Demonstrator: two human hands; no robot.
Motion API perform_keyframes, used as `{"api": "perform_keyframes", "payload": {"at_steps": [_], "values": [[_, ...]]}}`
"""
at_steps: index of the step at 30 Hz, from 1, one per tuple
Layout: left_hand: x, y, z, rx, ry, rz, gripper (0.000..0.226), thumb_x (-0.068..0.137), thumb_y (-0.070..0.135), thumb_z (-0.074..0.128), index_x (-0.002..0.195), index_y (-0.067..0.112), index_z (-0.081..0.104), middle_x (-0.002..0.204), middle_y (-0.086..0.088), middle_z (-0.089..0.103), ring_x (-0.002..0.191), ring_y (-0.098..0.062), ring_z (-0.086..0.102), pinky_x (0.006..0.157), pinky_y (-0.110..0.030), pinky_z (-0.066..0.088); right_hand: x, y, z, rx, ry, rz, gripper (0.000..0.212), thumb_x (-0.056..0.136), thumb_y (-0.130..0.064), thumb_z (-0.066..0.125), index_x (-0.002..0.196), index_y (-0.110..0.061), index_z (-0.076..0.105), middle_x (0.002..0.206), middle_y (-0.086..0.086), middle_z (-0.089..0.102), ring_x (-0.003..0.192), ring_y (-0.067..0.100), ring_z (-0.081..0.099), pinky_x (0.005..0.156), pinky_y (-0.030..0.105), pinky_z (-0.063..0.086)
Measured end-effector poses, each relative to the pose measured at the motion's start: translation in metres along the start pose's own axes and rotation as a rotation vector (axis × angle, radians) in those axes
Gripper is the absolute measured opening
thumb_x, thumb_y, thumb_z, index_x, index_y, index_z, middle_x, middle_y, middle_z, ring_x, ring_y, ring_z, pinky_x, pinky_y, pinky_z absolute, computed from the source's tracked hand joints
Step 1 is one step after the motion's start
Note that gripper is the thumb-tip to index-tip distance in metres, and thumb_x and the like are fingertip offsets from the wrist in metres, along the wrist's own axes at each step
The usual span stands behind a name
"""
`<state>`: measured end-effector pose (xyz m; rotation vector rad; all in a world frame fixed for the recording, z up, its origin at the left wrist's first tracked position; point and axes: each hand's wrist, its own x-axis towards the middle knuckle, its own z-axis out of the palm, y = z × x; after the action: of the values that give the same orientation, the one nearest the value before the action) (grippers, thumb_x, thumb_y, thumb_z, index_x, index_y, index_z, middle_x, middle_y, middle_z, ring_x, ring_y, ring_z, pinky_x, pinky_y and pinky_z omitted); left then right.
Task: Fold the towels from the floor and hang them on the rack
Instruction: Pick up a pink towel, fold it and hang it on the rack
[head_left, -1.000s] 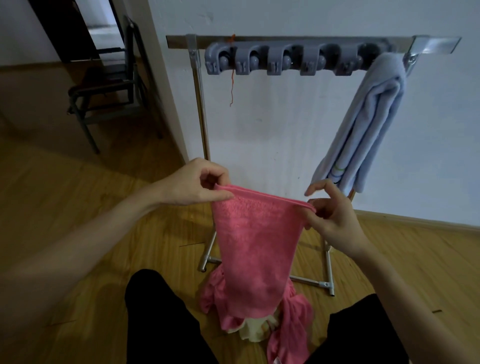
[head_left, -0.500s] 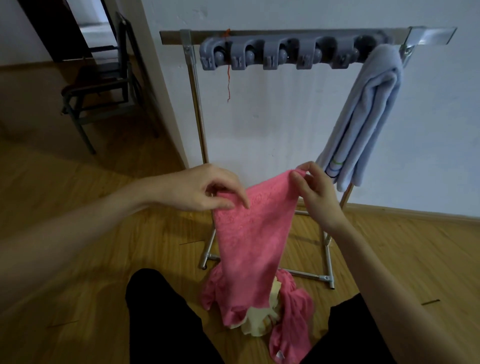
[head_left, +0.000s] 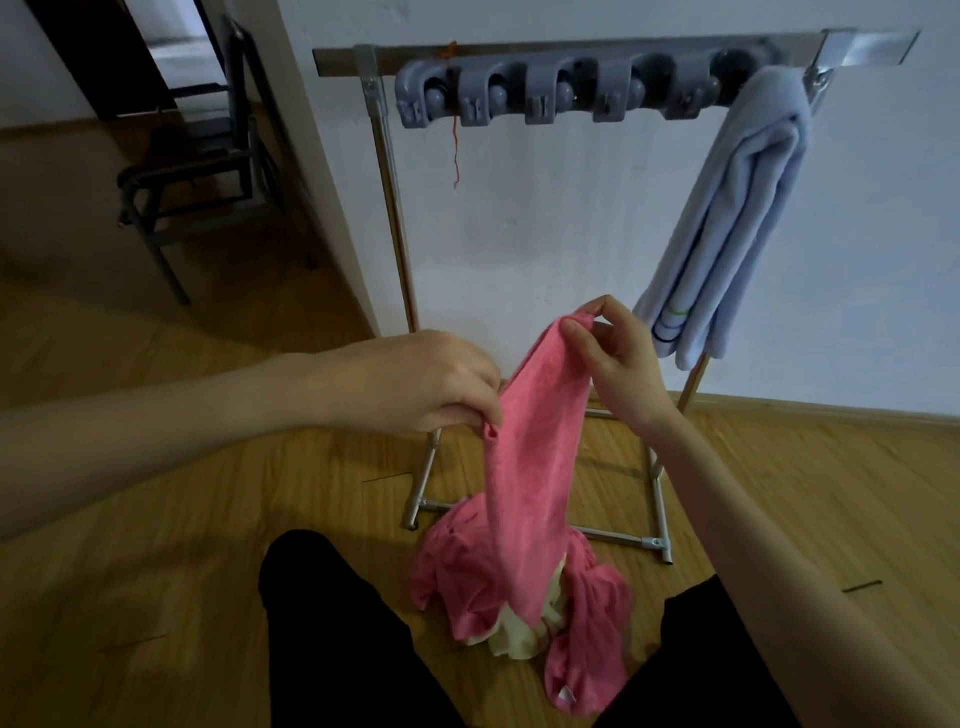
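Two hands are on the pink towel (head_left: 524, 467) in the head view, the only view I have. A second ago I held its top edge stretched level between them; now my right hand (head_left: 618, 364) has risen and drawn inward, pinching one corner between thumb and fingertips, while my left hand (head_left: 431, 384) has dropped lower and pinches the opposite edge with curled fingers. The edge that was taut and flat now runs on a steep slant, and the cloth has narrowed into a long strip. I judge this to be the fold in progress: one corner is being brought toward the other, so the towel is not yet ready for the rack (head_left: 597, 49).

The towel hangs in front of me, between my knees and the rack's legs, its lower end reaching down to the heap on the floor (head_left: 831, 493). It is limp, with a faint woven pattern. Beneath it lie more pink cloth (head_left: 587, 623) and a cream piece (head_left: 519, 639), crumpled together and still to be folded. On the rack's right end a pale blue towel (head_left: 737, 218) already hangs folded, beside a grey row of clips (head_left: 545, 96).
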<state>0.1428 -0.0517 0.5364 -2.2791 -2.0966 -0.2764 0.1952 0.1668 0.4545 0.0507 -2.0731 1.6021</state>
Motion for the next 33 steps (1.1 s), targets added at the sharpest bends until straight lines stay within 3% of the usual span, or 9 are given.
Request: {"api": "perform_keyframes", "payload": {"at_steps": [5, 8, 10, 12, 16, 21, 23, 27, 33], "values": [[0.015, 0.005, 0.003, 0.158, 0.037, 0.128, 0.006, 0.082, 0.013, 0.071, 0.084, 0.010, 0.066, 0.108, -0.008, 0.061, 0.101, -0.021, 0.057, 0.086, -0.033, 0.045, 0.000, 0.000, -0.004, -0.019, 0.002, 0.000, 0.011, 0.095, -0.009, 0.056, 0.086, -0.005, 0.052, 0.063, 0.003, 0.048, 0.052, -0.001, 0.039, 0.050, 0.015, 0.031], [0.023, 0.005, 0.009, 0.176, 0.026, 0.171, 0.011, 0.088, 0.012, 0.052, 0.085, 0.007, 0.061, 0.087, -0.010, 0.066, 0.081, -0.026, 0.065, 0.092, -0.044, 0.046, 0.000, 0.001, -0.004, -0.031, 0.032, -0.001, 0.011, 0.093, -0.008, 0.059, 0.084, -0.006, 0.053, 0.064, -0.001, 0.051, 0.054, -0.002, 0.045, 0.053, 0.012, 0.034], [0.024, 0.003, 0.009, 0.127, 0.036, 0.093, 0.012, 0.091, 0.013, 0.046, 0.089, 0.009, 0.056, 0.077, -0.008, 0.063, 0.071, -0.026, 0.062, 0.079, -0.046, 0.051, -0.002, 0.002, -0.004, -0.037, 0.048, -0.005, 0.012, 0.092, -0.008, 0.061, 0.082, -0.007, 0.054, 0.065, -0.002, 0.053, 0.057, -0.001, 0.047, 0.055, 0.012, 0.037], [0.024, 0.000, 0.007, 0.082, 0.065, -0.022, 0.015, 0.093, 0.019, 0.044, 0.092, 0.011, 0.057, 0.080, -0.006, 0.064, 0.070, -0.025, 0.061, 0.063, -0.041, 0.052, -0.005, 0.001, -0.003, -0.068, 0.055, -0.030, 0.013, 0.091, -0.008, 0.062, 0.080, -0.009, 0.056, 0.067, -0.005, 0.054, 0.061, -0.001, 0.049, 0.057, 0.013, 0.039], [0.027, -0.006, 0.007, -0.011, 0.123, -0.160, 0.025, 0.094, 0.026, 0.043, 0.097, 0.011, 0.063, 0.088, 0.000, 0.067, 0.078, -0.014, 0.063, 0.071, -0.033, 0.051, -0.008, -0.010, -0.003, -0.093, 0.066, -0.079, 0.012, 0.089, -0.011, 0.066, 0.080, -0.003, 0.063, 0.070, -0.002, 0.060, 0.066, 0.005, 0.052, 0.058, 0.021, 0.042], [0.030, -0.009, 0.017, -0.070, 0.191, -0.274, 0.019, 0.093, 0.020, 0.052, 0.100, 0.013, 0.067, 0.089, 0.000, 0.069, 0.079, -0.012, 0.063, 0.074, -0.028, 0.050, -0.016, -0.019, -0.004, 0.066, 0.031, -0.033, 0.010, 0.086, -0.008, 0.069, 0.084, 0.001, 0.067, 0.079, 0.024, 0.066, 0.071, 0.026, 0.060, 0.067, 0.043, 0.051], [0.033, -0.007, 0.017, -0.050, 0.230, -0.293, 0.021, 0.091, 0.023, 0.053, 0.100, 0.015, 0.070, 0.090, 0.001, 0.071, 0.080, -0.012, 0.065, 0.073, -0.027, 0.052, -0.018, -0.021, -0.002, 0.092, 0.007, -0.017, 0.008, 0.085, -0.008, 0.069, 0.086, 0.000, 0.069, 0.080, 0.018, 0.070, 0.073, 0.024, 0.064, 0.068, 0.036, 0.053], [0.037, -0.003, 0.018, 0.130, 0.305, -0.269, 0.023, 0.090, 0.030, 0.054, 0.099, 0.020, 0.072, 0.086, 0.004, 0.074, 0.069, -0.012, 0.065, 0.066, -0.020, 0.040, -0.022, -0.023, 0.000, 0.179, -0.035, -0.005, 0.010, 0.085, 0.003, 0.064, 0.094, 0.008, 0.068, 0.064, -0.012, 0.068, 0.058, -0.002, 0.059, 0.057, 0.010, 0.044], [0.036, 0.001, 0.021, 0.172, 0.397, -0.365, 0.024, 0.088, 0.037, 0.057, 0.086, 0.016, 0.066, 0.060, 0.011, 0.054, 0.049, -0.008, 0.044, 0.054, -0.008, 0.018, -0.025, -0.028, -0.001, 0.268, -0.068, 0.044, 0.016, 0.089, 0.001, 0.060, 0.100, 0.010, 0.067, 0.080, 0.006, 0.068, 0.067, 0.003, 0.061, 0.062, 0.017, 0.048]]}}
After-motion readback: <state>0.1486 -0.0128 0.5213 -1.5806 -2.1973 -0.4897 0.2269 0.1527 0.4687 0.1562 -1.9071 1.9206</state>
